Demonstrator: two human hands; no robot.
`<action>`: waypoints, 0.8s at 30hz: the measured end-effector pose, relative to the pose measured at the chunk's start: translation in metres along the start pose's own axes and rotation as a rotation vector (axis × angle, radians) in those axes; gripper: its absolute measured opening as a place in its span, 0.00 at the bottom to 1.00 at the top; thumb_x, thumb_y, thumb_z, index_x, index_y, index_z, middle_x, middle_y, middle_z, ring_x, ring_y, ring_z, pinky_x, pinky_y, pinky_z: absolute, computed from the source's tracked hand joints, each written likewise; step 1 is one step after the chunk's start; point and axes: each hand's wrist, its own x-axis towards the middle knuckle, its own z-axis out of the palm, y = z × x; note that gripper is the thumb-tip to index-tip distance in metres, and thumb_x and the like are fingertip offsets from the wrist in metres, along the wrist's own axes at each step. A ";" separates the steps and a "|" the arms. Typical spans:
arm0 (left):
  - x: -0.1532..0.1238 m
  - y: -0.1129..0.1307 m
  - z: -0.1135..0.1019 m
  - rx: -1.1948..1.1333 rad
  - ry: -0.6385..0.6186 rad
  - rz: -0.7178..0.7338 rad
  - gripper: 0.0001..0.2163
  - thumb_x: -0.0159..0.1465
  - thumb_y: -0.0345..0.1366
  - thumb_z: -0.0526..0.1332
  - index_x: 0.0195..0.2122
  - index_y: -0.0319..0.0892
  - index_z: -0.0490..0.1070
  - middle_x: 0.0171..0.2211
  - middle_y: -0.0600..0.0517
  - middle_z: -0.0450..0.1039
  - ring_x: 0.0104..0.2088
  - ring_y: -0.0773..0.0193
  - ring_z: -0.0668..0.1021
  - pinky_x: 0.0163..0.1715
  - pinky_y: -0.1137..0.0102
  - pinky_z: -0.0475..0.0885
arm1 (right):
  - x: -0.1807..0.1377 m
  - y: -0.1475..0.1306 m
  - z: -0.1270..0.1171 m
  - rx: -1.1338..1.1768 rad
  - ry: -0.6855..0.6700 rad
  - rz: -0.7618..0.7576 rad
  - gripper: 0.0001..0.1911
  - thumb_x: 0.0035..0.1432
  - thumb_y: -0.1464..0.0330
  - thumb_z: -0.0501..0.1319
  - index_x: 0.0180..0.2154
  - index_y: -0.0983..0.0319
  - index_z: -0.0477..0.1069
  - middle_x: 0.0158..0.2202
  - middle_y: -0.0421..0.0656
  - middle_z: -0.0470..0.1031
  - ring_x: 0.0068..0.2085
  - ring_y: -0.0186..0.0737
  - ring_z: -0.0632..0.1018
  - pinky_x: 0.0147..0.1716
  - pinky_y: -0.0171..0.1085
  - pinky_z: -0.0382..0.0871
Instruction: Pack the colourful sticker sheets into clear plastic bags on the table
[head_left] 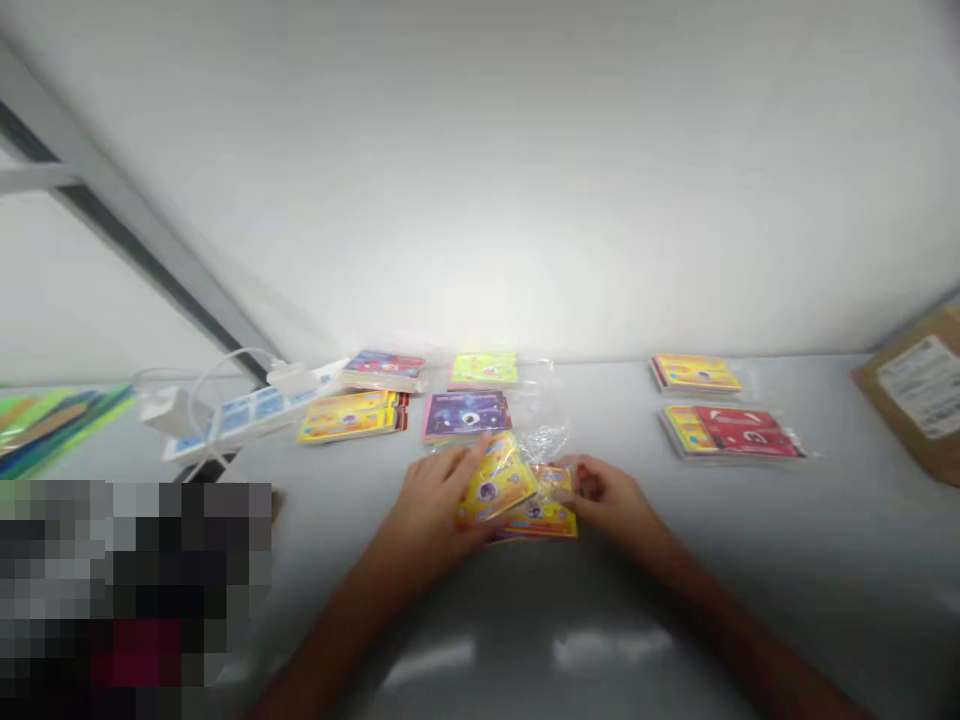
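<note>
My left hand (433, 505) is closed around a yellow pack of cards (501, 480), thumb on top, tilted up from the table. Beneath it lies another yellow pack of cards (551, 515), with a purple edge showing under it. My right hand (609, 500) has its fingers curled at that lower pack's right end, pinching a clear plastic bag (556, 476) there. Just behind my hands are a purple pack (466, 414) and a lime-green pack (484, 369), both in clear wrapping. The tips of my right fingers are partly hidden.
Left of my hands lie more yellow packs (349, 418) and a dark red-blue stack (384, 367), beside a white power strip (251, 412) with cables. Yellow packs (696, 373) and red packs (754, 432) sit to the right. A cardboard box (919, 390) stands far right, against the white wall.
</note>
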 end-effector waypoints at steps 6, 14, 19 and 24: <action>-0.001 -0.001 0.000 -0.019 0.021 0.003 0.32 0.57 0.46 0.60 0.61 0.47 0.49 0.50 0.46 0.66 0.49 0.54 0.68 0.48 0.59 0.64 | 0.000 -0.002 0.001 0.032 0.074 -0.025 0.14 0.45 0.63 0.63 0.36 0.62 0.71 0.27 0.39 0.69 0.27 0.35 0.68 0.28 0.34 0.63; -0.001 -0.003 -0.002 -0.025 0.024 -0.003 0.32 0.57 0.48 0.59 0.61 0.46 0.50 0.52 0.45 0.65 0.50 0.53 0.68 0.49 0.59 0.63 | 0.001 -0.007 -0.005 0.444 -0.083 0.195 0.20 0.44 0.53 0.63 0.31 0.60 0.63 0.13 0.33 0.65 0.13 0.28 0.62 0.13 0.28 0.53; 0.000 -0.002 -0.005 -0.029 0.042 -0.025 0.31 0.58 0.48 0.59 0.60 0.46 0.51 0.51 0.45 0.65 0.50 0.54 0.68 0.49 0.60 0.63 | 0.003 -0.009 -0.017 0.493 -0.018 0.196 0.20 0.42 0.53 0.65 0.30 0.61 0.64 0.11 0.31 0.62 0.12 0.27 0.60 0.12 0.27 0.50; -0.001 -0.002 -0.008 -0.010 0.042 -0.033 0.32 0.58 0.49 0.59 0.61 0.47 0.49 0.51 0.46 0.65 0.50 0.53 0.68 0.49 0.59 0.63 | 0.006 -0.010 -0.030 0.563 0.110 0.211 0.23 0.42 0.55 0.66 0.36 0.64 0.69 0.11 0.33 0.64 0.13 0.27 0.61 0.13 0.29 0.52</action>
